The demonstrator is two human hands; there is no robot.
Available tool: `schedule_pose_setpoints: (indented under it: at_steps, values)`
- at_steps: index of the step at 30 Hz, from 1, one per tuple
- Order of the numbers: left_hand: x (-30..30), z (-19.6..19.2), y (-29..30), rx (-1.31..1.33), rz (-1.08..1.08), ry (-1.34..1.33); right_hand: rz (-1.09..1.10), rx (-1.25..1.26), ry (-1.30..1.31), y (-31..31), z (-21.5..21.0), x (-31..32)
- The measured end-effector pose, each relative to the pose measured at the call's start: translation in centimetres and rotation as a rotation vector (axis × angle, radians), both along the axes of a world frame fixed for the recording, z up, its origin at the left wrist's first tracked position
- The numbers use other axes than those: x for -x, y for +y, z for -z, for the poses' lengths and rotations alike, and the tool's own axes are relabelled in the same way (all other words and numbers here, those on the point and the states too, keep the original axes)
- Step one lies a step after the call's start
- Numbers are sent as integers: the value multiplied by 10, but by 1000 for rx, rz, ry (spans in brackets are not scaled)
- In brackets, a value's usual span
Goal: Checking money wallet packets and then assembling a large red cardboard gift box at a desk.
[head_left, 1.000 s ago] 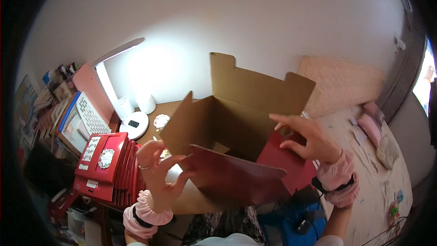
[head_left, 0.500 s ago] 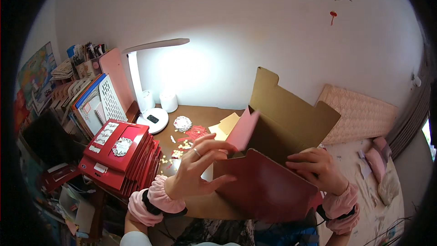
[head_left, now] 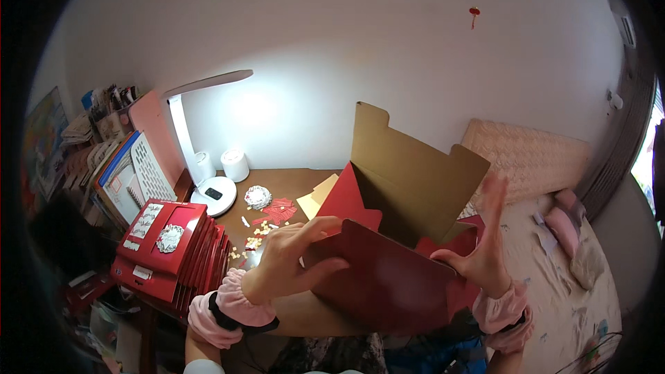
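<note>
A partly folded cardboard box, red outside and brown inside, stands tilted before me with its notched lid up at the back. My left hand is at the front panel's left corner, thumb across the red outer face and fingers bent at the edge, some fingertips hidden. My right hand is at the front panel's right end; its thumb touches the rim while its fingers point upward, apart and slightly blurred. Red inner flaps show at the left side and the right side.
Left of the box, several flat red boxes are stacked, with white floral labels on top. A white desk lamp shines behind them. Round white labels, red strips and small yellowish pieces lie on the brown desk. A bed is at the right.
My right hand has lifted its fingers off the box rim and stretched them upward. The left flap has swung inward, and a red flap now shows at the right. The view has shifted.
</note>
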State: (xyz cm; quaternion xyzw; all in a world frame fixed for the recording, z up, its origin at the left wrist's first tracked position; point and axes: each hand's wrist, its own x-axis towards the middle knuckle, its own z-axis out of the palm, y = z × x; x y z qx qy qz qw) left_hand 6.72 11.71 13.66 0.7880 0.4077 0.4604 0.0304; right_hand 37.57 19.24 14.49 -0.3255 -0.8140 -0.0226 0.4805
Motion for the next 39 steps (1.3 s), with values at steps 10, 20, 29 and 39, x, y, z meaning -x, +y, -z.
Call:
schedule_pose_setpoints:
  at_steps: [10,20,29,39]
  values:
    - [1,2,-3,-22,-35,31,-368,116,-106,5,-5,-2]
    - [24,15,-20,-15,-55,35,-536,258,-320,-8,-30,-11]
    - [27,10,-35,111,-22,-109,-651,220,-335,-5,-13,-16]
    - [27,4,-55,136,-57,-201,-662,156,-275,1,0,-14]
